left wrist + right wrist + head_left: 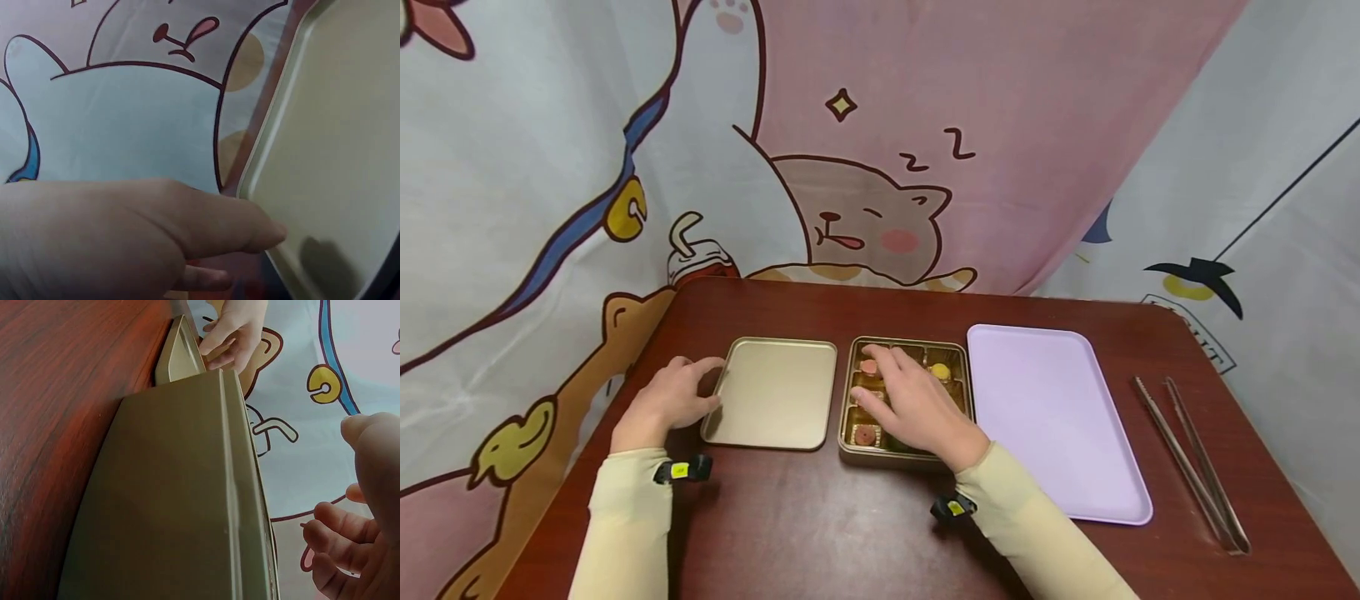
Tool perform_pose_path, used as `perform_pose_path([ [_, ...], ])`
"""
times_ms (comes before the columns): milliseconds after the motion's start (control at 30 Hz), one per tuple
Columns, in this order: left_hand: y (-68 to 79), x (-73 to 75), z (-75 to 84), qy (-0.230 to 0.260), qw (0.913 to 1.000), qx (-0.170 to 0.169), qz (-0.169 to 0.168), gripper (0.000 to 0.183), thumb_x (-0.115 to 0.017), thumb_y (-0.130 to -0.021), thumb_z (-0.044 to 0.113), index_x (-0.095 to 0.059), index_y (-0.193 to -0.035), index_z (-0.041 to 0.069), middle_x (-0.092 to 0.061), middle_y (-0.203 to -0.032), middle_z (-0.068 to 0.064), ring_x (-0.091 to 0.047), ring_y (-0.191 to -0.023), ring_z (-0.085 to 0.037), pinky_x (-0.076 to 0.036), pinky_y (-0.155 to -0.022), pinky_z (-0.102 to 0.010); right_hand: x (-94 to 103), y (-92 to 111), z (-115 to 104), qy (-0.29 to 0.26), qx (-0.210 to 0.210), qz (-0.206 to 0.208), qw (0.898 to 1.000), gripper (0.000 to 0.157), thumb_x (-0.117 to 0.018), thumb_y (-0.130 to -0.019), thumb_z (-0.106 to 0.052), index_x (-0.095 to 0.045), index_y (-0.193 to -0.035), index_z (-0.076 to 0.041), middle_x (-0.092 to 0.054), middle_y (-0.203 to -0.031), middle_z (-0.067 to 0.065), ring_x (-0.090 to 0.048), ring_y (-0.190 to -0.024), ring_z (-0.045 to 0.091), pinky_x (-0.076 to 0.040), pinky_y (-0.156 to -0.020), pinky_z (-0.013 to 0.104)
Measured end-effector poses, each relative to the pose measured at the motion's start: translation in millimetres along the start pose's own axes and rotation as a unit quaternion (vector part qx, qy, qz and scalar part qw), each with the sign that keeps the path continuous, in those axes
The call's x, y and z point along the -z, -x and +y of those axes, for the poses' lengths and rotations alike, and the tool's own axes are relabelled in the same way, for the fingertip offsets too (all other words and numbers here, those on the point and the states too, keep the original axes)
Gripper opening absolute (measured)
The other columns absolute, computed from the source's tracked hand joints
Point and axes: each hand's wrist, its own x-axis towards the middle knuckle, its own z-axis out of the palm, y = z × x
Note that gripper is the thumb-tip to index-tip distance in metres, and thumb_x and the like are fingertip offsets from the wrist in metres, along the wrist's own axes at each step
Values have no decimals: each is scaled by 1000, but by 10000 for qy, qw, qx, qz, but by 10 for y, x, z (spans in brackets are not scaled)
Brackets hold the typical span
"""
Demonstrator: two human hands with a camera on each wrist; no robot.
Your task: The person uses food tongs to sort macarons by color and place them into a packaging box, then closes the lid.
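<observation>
My left hand (672, 398) is at the left edge of a flat gold tin lid (778, 393), thumb and fingers spread around that edge. In the left wrist view the thumb (231, 226) reaches over the lid's rim; I cannot tell if it touches. Over the divided gold tin (880, 456) hovers my right hand (917, 407), fingers loosely bent and holding nothing visible. Inside the tin's compartments are small round pieces: a pink one (869, 367), a yellow one (940, 372) and a brown one (865, 435). The hand hides part of the tin.
A pale purple tray (1056, 421) lies to the right of the tin. Farther right, metal tongs (1195, 467) lie spread on the dark red-brown table (790, 533). A cartoon-printed curtain (1015, 100) hangs behind the table.
</observation>
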Motion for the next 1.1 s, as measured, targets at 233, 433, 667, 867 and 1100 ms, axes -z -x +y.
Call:
perform_pose_path([
  [233, -97, -47, -100, 162, 9989, -441, -9, 59, -73, -96, 15, -53, -150, 1, -63, -114, -27, -61, -105, -40, -53, -87, -58, -34, -16, -16, -35, -13, -58, 10000, 58, -64, -104, -39, -49, -149, -4, -67, -120, 6, -66, -100, 21, -58, -81, 41],
  [433, -185, -80, -132, 276, 9982, -511, -138, 61, -70, -98, 9, -48, -154, 2, -68, -93, -14, -62, -82, -26, -52, -68, -41, -34, -16, -29, -63, 15, -30, 10000, 59, -64, -104, -40, -50, -148, -3, -66, -117, 6, -65, -97, 21, -58, -78, 41],
  [667, -217, -147, -154, 231, 9977, -638, -81, 58, -64, -97, 0, -51, -153, 4, -66, -126, -26, -60, -95, -30, -52, -76, -45, -44, -12, -33, -67, 32, -64, 10000, 57, -62, -105, -41, -50, -147, -4, -67, -119, 9, -66, -98, 22, -58, -77, 40],
  [867, -229, -188, -164, 314, 9972, -659, -136, 57, -59, -98, 2, -47, -154, -4, -55, -146, -33, -57, -130, -45, -46, -106, -64, -56, -7, -35, -99, -13, -118, 9999, 60, -62, -105, -42, -49, -149, -4, -68, -125, 12, -68, -107, 24, -59, -84, 43],
  [1100, -177, -199, -212, 414, 9957, -814, -140, 59, -55, -100, 5, -41, -155, -10, -48, -152, -34, -50, -138, -50, -41, -110, -67, -41, -8, -49, -98, -87, -210, 9997, 63, -62, -105, -42, -46, -153, -5, -67, -125, 12, -68, -107, 25, -59, -85, 44],
])
